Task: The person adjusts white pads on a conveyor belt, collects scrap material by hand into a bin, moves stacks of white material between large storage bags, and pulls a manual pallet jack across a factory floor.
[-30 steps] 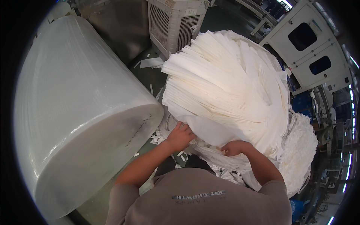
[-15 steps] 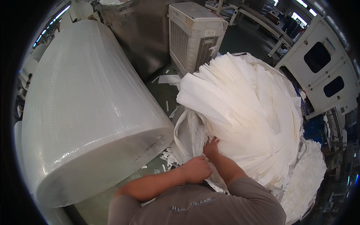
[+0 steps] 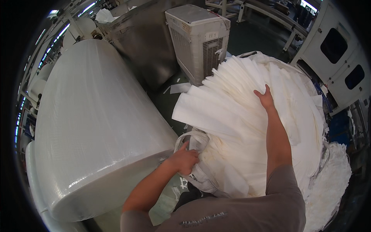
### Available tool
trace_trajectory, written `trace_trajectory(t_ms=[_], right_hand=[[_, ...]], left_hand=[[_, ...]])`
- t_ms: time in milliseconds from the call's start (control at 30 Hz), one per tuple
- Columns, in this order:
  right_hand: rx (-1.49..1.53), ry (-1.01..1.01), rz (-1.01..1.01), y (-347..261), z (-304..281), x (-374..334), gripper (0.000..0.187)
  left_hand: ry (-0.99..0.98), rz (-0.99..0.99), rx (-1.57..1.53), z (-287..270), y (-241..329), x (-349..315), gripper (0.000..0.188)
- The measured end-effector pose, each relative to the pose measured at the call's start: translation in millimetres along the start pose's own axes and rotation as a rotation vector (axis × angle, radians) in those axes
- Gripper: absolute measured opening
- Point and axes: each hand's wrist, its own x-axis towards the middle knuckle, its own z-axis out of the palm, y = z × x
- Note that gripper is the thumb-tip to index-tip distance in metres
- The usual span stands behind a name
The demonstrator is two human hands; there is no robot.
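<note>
A big whitish woven bulk bag with a loop strap stands in front of me. Thick folded layers of soft white sheet material spill over its top. My left hand is closed on the bag's near left edge beside the strap, its index finger stretched along it; part of the grip is hidden. My right hand reaches out over the heap, thumb and fingers spread, resting on the folds and holding nothing.
A huge film-wrapped white roll stands close on the left. Behind are a dull metal panel and a grey air cooler. A white machine cabinet is at the far right. Fluffy white scrap bulges at the lower right.
My right hand has moved from the bag's near left edge up and away onto the heap. My left hand has shifted left and upward with the bag's edge, whose near side is pulled outward.
</note>
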Motion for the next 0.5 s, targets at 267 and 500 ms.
trace_trajectory(t_ms=[267,500], right_hand=[[-0.463,-1.252,-0.349,-38.5,82.5,-202.1,0.129],[-0.549,-1.102,-0.286,-19.4,194.7,-231.3,0.103]], left_hand=[[0.283,0.005,0.233,-47.0,33.3,-49.5,0.008],[0.308,0.146,0.178,-62.7,68.1,0.4,0.009]])
